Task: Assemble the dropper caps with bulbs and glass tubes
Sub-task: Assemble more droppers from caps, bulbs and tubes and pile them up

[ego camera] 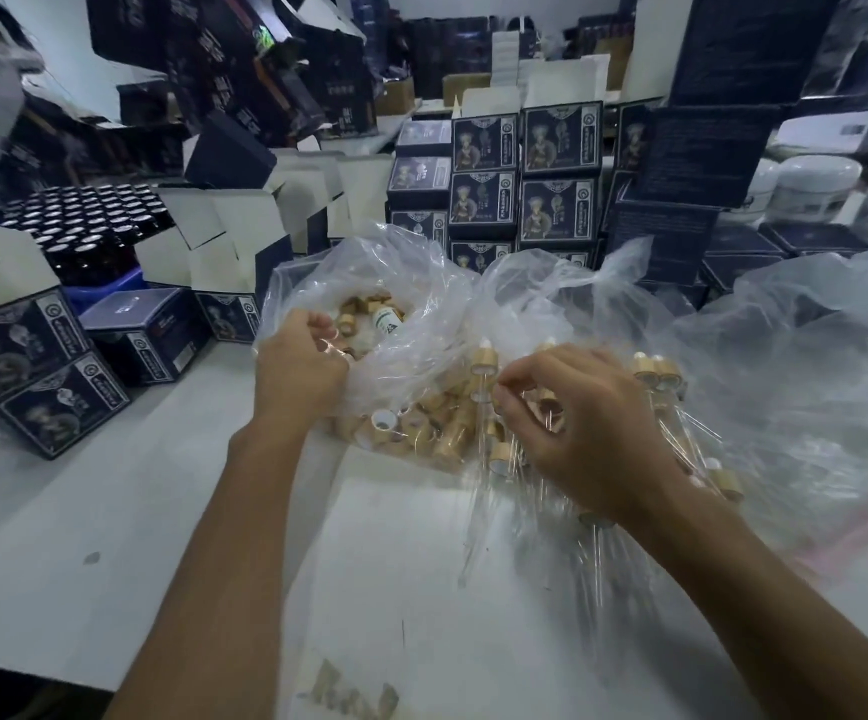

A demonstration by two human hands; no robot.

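Note:
A clear plastic bag (pixel 411 283) lies open on the white table (pixel 109 511), full of loose gold dropper caps (pixel 437 423). My left hand (pixel 299 363) reaches into the bag's mouth with curled fingers gripping the plastic edge. My right hand (pixel 582 428) is curled over a heap of assembled droppers (pixel 655 374) with white bulbs, and it pinches one gold cap with a thin glass tube (pixel 483 444) hanging down. More glass tubes (pixel 598 558) lie under my right wrist. A small white bottle (pixel 387 319) rests inside the bag.
Dark printed cartons (pixel 520 174) are stacked behind the bag and at the left (pixel 42 366). A tray of dark bottles (pixel 83 215) sits at the far left. White jars (pixel 816 189) stand at the right. Another crumpled plastic bag (pixel 811 345) spreads to the right.

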